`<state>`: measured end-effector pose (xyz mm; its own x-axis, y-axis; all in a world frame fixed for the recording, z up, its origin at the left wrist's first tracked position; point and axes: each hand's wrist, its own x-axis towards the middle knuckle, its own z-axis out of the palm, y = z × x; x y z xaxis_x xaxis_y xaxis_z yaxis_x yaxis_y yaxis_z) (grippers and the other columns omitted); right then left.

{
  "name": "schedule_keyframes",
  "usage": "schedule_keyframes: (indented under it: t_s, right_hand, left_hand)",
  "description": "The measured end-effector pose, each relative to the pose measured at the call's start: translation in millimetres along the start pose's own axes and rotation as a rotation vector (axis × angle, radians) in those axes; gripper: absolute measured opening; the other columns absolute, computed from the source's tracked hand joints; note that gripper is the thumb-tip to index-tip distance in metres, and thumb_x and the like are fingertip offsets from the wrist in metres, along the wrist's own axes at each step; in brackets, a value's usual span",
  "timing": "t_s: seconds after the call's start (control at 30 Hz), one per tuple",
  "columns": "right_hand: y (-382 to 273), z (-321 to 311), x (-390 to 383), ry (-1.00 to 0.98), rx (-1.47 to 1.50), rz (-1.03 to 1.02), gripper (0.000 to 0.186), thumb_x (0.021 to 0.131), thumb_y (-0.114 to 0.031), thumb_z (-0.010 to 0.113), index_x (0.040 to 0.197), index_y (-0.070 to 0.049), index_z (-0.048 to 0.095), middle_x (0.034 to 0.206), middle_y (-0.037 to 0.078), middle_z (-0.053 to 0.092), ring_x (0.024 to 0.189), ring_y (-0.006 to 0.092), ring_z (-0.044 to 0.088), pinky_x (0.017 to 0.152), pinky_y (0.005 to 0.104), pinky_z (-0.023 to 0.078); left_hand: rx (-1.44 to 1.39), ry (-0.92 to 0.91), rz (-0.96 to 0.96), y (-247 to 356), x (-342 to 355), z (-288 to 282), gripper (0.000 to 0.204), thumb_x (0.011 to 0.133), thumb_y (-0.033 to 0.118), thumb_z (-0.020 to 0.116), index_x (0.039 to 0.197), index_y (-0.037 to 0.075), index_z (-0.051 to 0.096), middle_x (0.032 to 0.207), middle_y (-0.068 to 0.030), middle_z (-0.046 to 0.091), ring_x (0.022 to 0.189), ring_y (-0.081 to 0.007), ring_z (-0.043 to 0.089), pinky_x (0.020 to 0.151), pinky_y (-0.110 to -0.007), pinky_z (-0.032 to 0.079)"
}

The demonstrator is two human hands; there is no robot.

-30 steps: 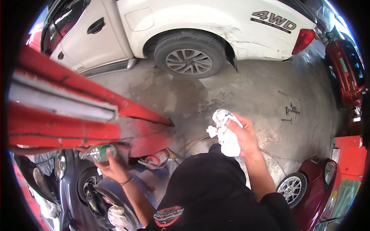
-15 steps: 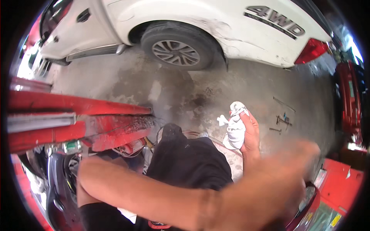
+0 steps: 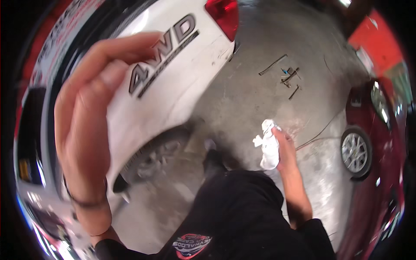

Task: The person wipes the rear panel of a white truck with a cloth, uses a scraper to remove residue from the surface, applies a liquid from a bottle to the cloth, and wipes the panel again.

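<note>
A crumpled white rag (image 3: 270, 149) is gripped in my right hand (image 3: 284, 147), which is held out in front of me over the concrete floor. My left hand (image 3: 89, 117) is raised high on the left, close to the camera and slightly blurred. Its fingers bend loosely, with a gap between them and nothing seen in them. Behind that hand is the rear side of a white pickup truck (image 3: 173, 93) with a red tail light (image 3: 223, 17). Whether the left hand touches the truck, I cannot tell.
Several metal tools (image 3: 288, 76) lie on the concrete floor (image 3: 234, 104) ahead. The truck's rear wheel (image 3: 156, 156) is beside my legs. To the right stands a dark red car (image 3: 375, 182), with a thin hose (image 3: 318, 136) on the floor near it. A red cabinet (image 3: 377, 41) is farther back.
My view and body have turned right, along the truck's rear. My left arm, which stretched across me to the right, is now raised on the left. The rag stays in my right hand.
</note>
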<state>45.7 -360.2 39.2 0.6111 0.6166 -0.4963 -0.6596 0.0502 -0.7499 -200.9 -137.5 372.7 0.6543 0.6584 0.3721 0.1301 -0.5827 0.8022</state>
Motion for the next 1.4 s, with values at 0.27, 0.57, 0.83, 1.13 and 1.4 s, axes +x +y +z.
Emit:
schedule_keyframes:
  t_s: [0.27,0.57,0.83,1.13,1.4]
  right_hand:
    - [-8,213,213,0.090,0.043,-0.230,0.066,0.105,-0.046,0.083,0.138,0.010,0.075,0.114,0.012,0.082,0.094,0.0178,0.075,0.084,0.0339,0.061]
    - [20,384,300,0.265,-0.376,-0.706,0.023,0.102,-0.019,0.083,0.119,-0.005,0.084,0.118,0.015,0.081,0.111,0.0363,0.076,0.101,0.0387,0.059]
    - [5,343,458,0.404,-0.231,-0.688,0.021,0.098,-0.013,0.087,0.115,-0.002,0.081,0.112,0.016,0.081,0.094,0.0261,0.077,0.089,0.0359,0.059]
    - [-2,331,462,0.322,-0.360,-0.792,0.022,0.098,-0.017,0.084,0.113,-0.001,0.079,0.109,0.017,0.077,0.102,0.0402,0.077,0.088,0.0435,0.060]
    - [-23,316,488,0.339,-0.361,-0.783,0.020,0.099,-0.013,0.082,0.116,-0.003,0.083,0.113,0.015,0.080,0.102,0.0348,0.079,0.089,0.0405,0.060]
  left_hand:
    - [0.592,-0.010,0.156,-220,369,-117,0.065,0.120,0.052,0.047,0.158,0.001,0.063,0.160,-0.0182,0.066,0.153,-0.0291,0.057,0.130,-0.039,0.038]
    - [0.765,-0.330,0.034,-264,416,-78,0.078,0.119,0.059,0.046,0.171,0.001,0.046,0.159,-0.0257,0.064,0.150,-0.0341,0.060,0.127,-0.042,0.041]
    - [0.798,-0.274,-0.028,-263,426,-65,0.074,0.119,0.051,0.052,0.171,-0.001,0.044,0.162,-0.0237,0.060,0.150,-0.0309,0.056,0.128,-0.042,0.039]
    - [0.791,-0.233,-0.116,-267,433,-70,0.082,0.121,0.062,0.033,0.178,0.003,0.036,0.182,-0.0163,0.040,0.171,-0.0298,0.031,0.140,-0.045,0.018]
    - [0.853,-0.251,-0.063,-280,434,-88,0.082,0.121,0.063,0.027,0.179,0.005,0.036,0.183,-0.0164,0.037,0.173,-0.0313,0.026,0.141,-0.047,0.015]
